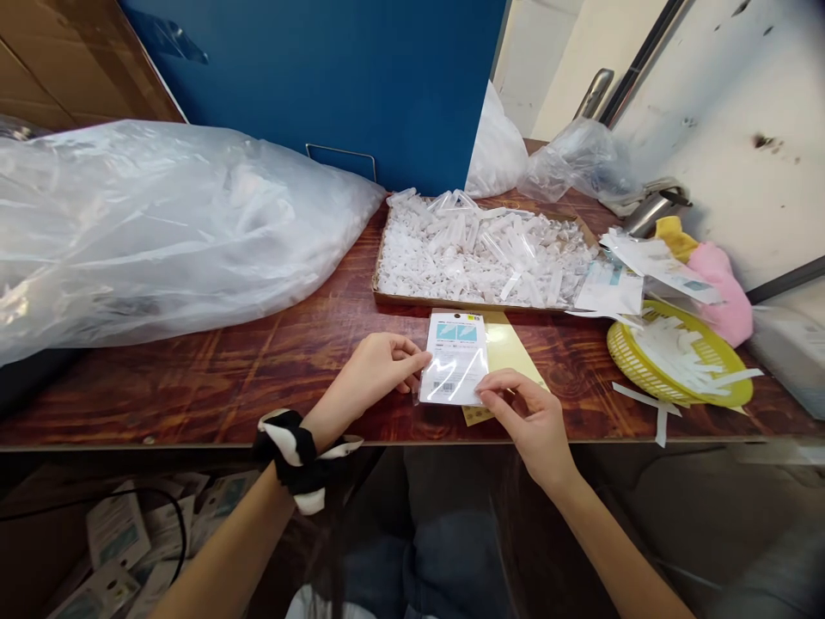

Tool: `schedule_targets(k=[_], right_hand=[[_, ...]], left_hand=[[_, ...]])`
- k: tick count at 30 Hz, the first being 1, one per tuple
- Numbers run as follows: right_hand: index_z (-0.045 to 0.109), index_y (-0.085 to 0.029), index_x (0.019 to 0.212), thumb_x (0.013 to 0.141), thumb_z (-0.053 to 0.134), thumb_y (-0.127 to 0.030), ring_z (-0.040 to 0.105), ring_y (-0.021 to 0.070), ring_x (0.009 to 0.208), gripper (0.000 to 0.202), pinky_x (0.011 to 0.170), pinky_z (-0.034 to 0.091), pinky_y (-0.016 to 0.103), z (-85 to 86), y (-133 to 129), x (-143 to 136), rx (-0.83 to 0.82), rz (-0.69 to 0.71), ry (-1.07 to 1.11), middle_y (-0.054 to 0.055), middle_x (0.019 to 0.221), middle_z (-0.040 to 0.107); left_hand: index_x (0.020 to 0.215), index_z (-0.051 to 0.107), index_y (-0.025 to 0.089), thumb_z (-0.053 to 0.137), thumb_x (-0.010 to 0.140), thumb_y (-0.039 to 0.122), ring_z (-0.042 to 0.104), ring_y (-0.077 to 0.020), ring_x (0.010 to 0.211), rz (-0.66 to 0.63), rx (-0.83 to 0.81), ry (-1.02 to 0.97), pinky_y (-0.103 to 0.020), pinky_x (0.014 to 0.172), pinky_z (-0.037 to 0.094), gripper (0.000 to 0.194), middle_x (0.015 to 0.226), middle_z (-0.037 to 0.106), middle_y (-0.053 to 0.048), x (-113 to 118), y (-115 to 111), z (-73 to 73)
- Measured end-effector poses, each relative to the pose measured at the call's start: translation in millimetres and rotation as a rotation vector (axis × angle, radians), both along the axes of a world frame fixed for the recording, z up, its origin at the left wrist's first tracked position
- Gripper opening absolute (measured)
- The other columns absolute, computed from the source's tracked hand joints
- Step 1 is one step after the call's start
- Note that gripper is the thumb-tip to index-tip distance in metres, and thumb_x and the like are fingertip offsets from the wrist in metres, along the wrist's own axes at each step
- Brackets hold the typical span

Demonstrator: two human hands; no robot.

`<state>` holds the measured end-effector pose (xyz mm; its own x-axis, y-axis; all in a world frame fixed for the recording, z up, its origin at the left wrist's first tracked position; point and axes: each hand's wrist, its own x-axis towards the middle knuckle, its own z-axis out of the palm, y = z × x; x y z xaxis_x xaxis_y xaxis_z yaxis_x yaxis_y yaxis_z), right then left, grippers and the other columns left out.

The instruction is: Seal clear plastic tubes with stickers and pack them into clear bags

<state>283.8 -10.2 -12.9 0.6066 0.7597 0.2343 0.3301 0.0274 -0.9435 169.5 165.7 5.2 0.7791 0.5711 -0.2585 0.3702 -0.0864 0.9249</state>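
Between my hands is a white printed packet (454, 357) in clear plastic, with two teal pictures near its top and a barcode near its bottom. My left hand (381, 368) pinches its left edge, thumb on the front. At the lower right corner, my right hand (523, 411) grips the packet between thumb and fingers. A pale yellow sheet (512, 348) lies on the table, partly hidden behind the packet. Beyond it stands a shallow cardboard tray (438, 303) heaped with small white and clear plastic pieces.
A big translucent plastic bag (174, 232) fills the table's left side. To the right are a yellow basket (622, 352) of white strips, a pink cloth (722, 288), a metal cup (654, 211) and loose packets (612, 288). More packets (119, 524) lie below the table at left.
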Motion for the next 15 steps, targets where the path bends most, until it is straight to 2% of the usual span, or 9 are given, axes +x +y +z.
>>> schedule_targets(k=[3,6,12,15], right_hand=[[0.063,-0.020,0.077,0.081,0.061,-0.024,0.059,0.0155,0.072,0.006,0.063,0.050,0.025,1.2,0.0,1.0,-0.023,-0.002,-0.008,0.002,0.076,0.063],[0.063,-0.019,0.077,0.081,0.061,-0.024,0.061,0.0156,0.072,0.007,0.063,0.052,0.025,1.6,0.1,0.6,-0.042,-0.009,0.001,0.002,0.075,0.064],[0.062,-0.018,0.075,0.080,0.062,-0.025,0.062,0.0150,0.070,0.008,0.063,0.053,0.023,1.8,0.0,-2.3,-0.102,-0.048,0.003,0.001,0.073,0.064],[0.064,-0.019,0.074,0.079,0.064,-0.027,0.062,0.0156,0.068,0.010,0.062,0.053,0.024,4.0,-0.7,-3.0,-0.122,-0.047,0.004,0.001,0.071,0.066]], left_hand=[[0.084,0.061,0.012,0.068,0.072,0.029,0.063,-0.0134,0.050,0.011,-0.049,-0.046,-0.019,0.043,0.046,0.022,0.061,0.068,-0.003,-0.6,0.2,-2.3],[0.102,0.059,0.011,0.071,0.070,0.026,0.059,-0.0111,0.045,0.020,-0.080,-0.058,-0.019,0.043,0.045,0.037,0.061,0.068,-0.001,0.8,1.0,-4.5],[0.085,0.063,0.012,0.071,0.069,0.024,0.060,-0.0107,0.051,0.062,-0.126,-0.102,-0.020,0.050,0.048,0.022,0.059,0.064,0.002,2.4,-0.6,-7.3],[0.083,0.061,0.012,0.071,0.070,0.025,0.061,-0.0114,0.051,0.059,-0.115,-0.102,-0.020,0.050,0.049,0.020,0.059,0.064,0.001,0.5,-2.0,-7.0]])
